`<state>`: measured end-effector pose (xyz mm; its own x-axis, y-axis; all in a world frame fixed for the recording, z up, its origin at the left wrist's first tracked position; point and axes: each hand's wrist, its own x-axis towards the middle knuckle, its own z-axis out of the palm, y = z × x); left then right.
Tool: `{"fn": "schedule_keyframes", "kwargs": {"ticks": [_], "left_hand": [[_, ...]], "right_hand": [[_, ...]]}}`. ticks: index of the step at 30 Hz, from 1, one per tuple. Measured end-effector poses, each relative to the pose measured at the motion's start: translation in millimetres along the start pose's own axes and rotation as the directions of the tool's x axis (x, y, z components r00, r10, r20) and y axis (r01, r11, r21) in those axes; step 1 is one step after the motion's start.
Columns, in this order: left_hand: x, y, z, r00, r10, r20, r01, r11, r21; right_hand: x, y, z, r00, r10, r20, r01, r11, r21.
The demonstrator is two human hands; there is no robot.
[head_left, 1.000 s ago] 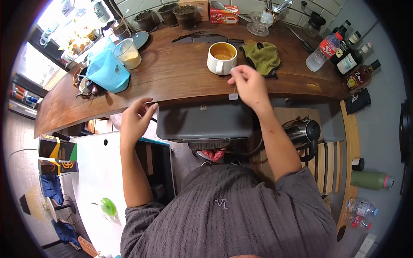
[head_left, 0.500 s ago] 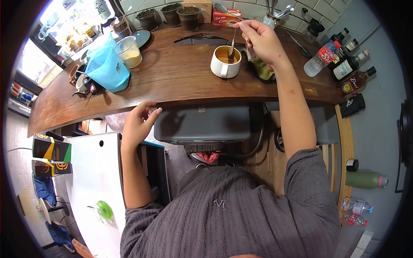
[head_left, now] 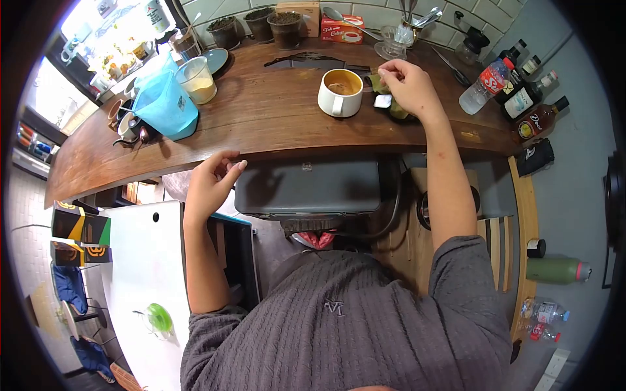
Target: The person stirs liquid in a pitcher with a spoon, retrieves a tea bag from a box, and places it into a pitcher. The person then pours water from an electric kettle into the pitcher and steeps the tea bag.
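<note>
A white mug with brown liquid stands near the counter's front edge, the tea bag at the liquid's surface. My right hand is just right of the mug, thumb and fingers pinched on the tea bag string, and the white paper tag hangs below the fingertips. Behind that hand lies a green cloth, partly covered. My left hand rests at the counter's front edge with fingers loosely curled and apart, holding nothing.
A blue pitcher and a cup of pale powder stand at the left. Plant pots, a red tea box and a spoon line the back. Several bottles, including a water bottle, stand at the right. A knife lies behind the mug.
My right hand moved up to lift the tea bag, then came down and the bag is back in the liquid. My left hand stays by the edge.
</note>
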<state>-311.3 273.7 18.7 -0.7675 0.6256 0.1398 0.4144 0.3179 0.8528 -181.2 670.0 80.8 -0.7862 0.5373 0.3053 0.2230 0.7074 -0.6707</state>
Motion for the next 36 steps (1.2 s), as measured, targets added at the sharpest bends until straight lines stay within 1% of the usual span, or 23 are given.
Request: {"fn": "schedule_keyframes", "kwargs": {"ticks": [1,3,7,9,14,16,17,18,20,21,22,23,24,25,26,28,29,31,32,34,35,36], "left_hand": [[1.8,3.4,0.6,1.0,0.004,0.004,-0.004,1.0,0.001],[6.1,9.1,1.9,1.0,0.005,0.03,-0.007,0.997,0.071],[17.6,7.6,6.2,0.997,0.003,0.082,-0.009,0.998,0.069],[23.9,5.0,9.6,0.995,0.055,0.081,-0.061,0.996,0.073],[45.6,-13.0,15.2,0.986,0.131,0.103,-0.131,0.991,-0.008],[54.4,-18.3,19.7,0.979,0.202,-0.038,-0.204,0.978,-0.047],[59.4,-18.8,21.3,0.978,0.19,-0.084,-0.192,0.981,-0.024],[64.1,-21.2,24.6,0.98,0.184,-0.075,-0.187,0.982,-0.037],[74.4,-24.5,30.1,0.984,0.113,-0.137,-0.129,0.984,-0.12],[80.5,-28.2,36.2,0.968,0.157,-0.197,-0.18,0.978,-0.106],[85.8,-29.7,39.3,0.967,0.155,-0.201,-0.179,0.978,-0.11],[90.6,-30.5,42.5,0.959,0.122,-0.256,-0.137,0.99,-0.043],[94.0,-30.5,46.2,0.946,0.091,-0.311,-0.089,0.996,0.023],[95.3,-19.8,50.2,0.918,0.052,-0.392,-0.038,0.998,0.044],[97.0,-18.8,54.5,0.915,0.048,-0.402,-0.033,0.999,0.043],[97.6,-20.1,61.0,0.889,0.1,-0.448,-0.036,0.988,0.149],[97.9,-20.3,62.3,0.878,0.124,-0.462,-0.039,0.981,0.189],[98.2,-19.2,62.7,0.876,0.11,-0.47,-0.004,0.975,0.22],[100.5,-19.2,62.6,0.877,0.094,-0.472,0.021,0.972,0.233],[101.7,-20.0,63.5,0.875,0.099,-0.473,0.038,0.962,0.27],[101.5,-19.1,64.2,0.873,0.097,-0.478,0.044,0.96,0.276],[101.5,-18.3,64.5,0.87,0.097,-0.483,0.05,0.958,0.282]], "right_hand": [[-0.7,4.9,-0.9,0.999,-0.032,-0.039,0.029,0.996,-0.08],[-6.7,10.6,-3.2,0.998,-0.016,-0.061,0.011,0.998,-0.07],[-16.6,18.8,-5.0,0.996,0.036,-0.077,-0.041,0.997,-0.065],[-20.4,21.1,-3.0,0.995,0.056,-0.086,-0.062,0.995,-0.076],[-23.6,21.3,6.9,0.987,0.114,-0.113,-0.124,0.988,-0.091],[-24.6,16.5,11.5,0.98,0.142,-0.141,-0.157,0.983,-0.096],[-23.5,16.3,12.9,0.978,0.154,-0.14,-0.17,0.98,-0.108],[-20.5,16.8,13.7,0.977,0.155,-0.15,-0.173,0.978,-0.116],[-10.8,18.0,14.2,0.975,0.157,-0.157,-0.178,0.976,-0.128],[-3.0,18.9,13.9,0.978,0.118,-0.173,-0.147,0.975,-0.167],[6.5,19.8,13.7,0.98,0.075,-0.185,-0.113,0.972,-0.205],[18.4,19.9,13.8,0.981,0.069,-0.183,-0.107,0.972,-0.208],[31.7,19.7,13.7,0.983,-0.001,-0.184,-0.056,0.951,-0.303],[46.3,19.2,13.4,0.982,-0.071,-0.177,-0.005,0.919,-0.393],[63.2,17.5,12.8,0.982,-0.079,-0.17,0.006,0.92,-0.392],[98.9,14.7,16.9,0.982,-0.171,-0.075,0.082,0.755,-0.65],[116.3,16.5,21.9,0.982,-0.177,-0.071,0.092,0.765,-0.638],[148.5,20.3,33.1,0.972,-0.236,-0.019,0.114,0.535,-0.837],[161.6,21.4,39.0,0.97,-0.242,-0.023,0.117,0.549,-0.828],[179.6,24.3,50.5,0.988,-0.14,0.056,0.117,0.477,-0.871],[187.8,27.4,55.0,0.987,-0.146,0.064,0.127,0.484,-0.866],[194.6,28.9,59.8,0.993,-0.073,0.096,0.118,0.462,-0.879]]}}
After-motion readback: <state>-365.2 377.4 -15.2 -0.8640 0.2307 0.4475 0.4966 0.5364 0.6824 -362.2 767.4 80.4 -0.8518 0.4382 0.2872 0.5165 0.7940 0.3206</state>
